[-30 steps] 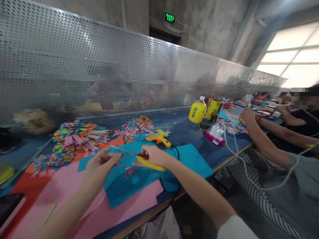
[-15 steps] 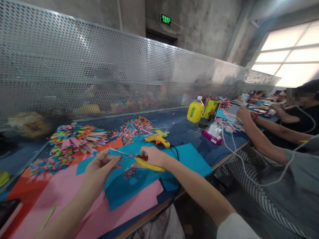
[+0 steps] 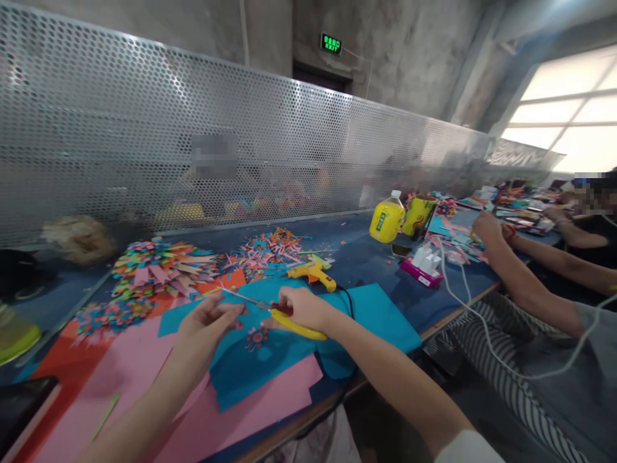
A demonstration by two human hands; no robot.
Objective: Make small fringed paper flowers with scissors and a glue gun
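Note:
In the head view my right hand (image 3: 306, 308) grips a pair of scissors with yellow handles (image 3: 297, 325), its metal blades pointing left. My left hand (image 3: 212, 318) is closed in a pinch beside the blade tips; whatever is between its fingers is too small to make out. Under both hands lies a blue paper sheet (image 3: 241, 382). A small coiled paper flower (image 3: 257, 338) rests on that sheet, just below the scissors. Behind my right hand a yellow glue gun (image 3: 313, 273) lies on its side, its dark cord trailing right.
Paper-strip flowers (image 3: 164, 267) and loose strip scraps (image 3: 270, 249) lie behind my hands. Pink sheets (image 3: 116, 366) cover the near left. Farther right stand a yellow-filled bottle (image 3: 387, 218) and a magenta box (image 3: 420, 273). A perforated metal screen (image 3: 270, 141) borders the table; a co-worker's arm (image 3: 525, 276) reaches in.
The whole scene has shifted slightly rightward in view, as my head turned a little left. Both hands and the scissors keep nearly the same pose over the blue sheet.

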